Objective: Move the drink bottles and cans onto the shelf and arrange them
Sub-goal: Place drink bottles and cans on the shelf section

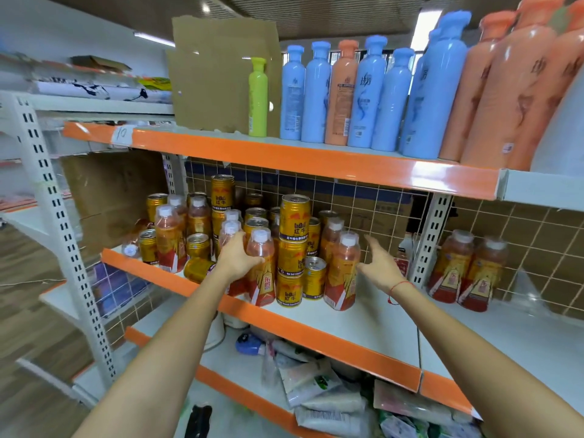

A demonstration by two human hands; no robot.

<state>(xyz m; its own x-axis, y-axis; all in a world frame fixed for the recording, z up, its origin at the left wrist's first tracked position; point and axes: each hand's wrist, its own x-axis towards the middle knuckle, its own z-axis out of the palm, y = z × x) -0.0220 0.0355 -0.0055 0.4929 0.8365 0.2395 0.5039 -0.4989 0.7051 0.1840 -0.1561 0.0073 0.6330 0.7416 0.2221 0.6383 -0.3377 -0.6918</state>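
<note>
Most drinks crowd the shelf (316, 320) untidily; left hand (235, 259) grips a bottle (260, 267), right hand (377, 260) spread, arranging remains.

We're looking out from the head camera, facing forward and slightly down at the middle shelf (316, 330) from close in. The wide lens is bending the upper shelf (284, 159) overhead, and both forearms are reaching in from the bottom edge.
</note>
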